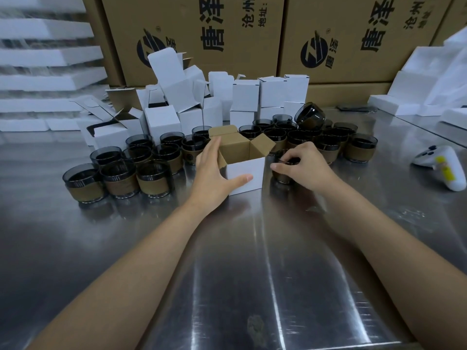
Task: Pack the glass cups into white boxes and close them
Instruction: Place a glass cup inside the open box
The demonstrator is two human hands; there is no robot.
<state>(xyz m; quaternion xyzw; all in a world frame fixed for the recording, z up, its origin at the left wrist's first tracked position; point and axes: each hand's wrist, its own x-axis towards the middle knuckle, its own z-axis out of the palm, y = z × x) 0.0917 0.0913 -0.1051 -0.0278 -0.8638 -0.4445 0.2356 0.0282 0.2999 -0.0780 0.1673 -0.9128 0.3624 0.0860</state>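
Observation:
An open white box [246, 174] with brown inner flaps standing up sits on the steel table in front of me. My left hand [214, 173] holds it, fingers along its left side and thumb across its front. Just right of the box, my right hand [300, 164] grips the rim of a dark glass cup [281, 176] that stands on the table. Several more dark glass cups with tan sleeves [121, 173] stand in rows to the left, behind and to the right [328, 140].
A heap of open and shut white boxes [202, 104] lies behind the cups, with big brown cartons [192, 34] at the back. A white game controller [444, 165] lies at the right. White foam pieces [417, 97] are stacked far right and left.

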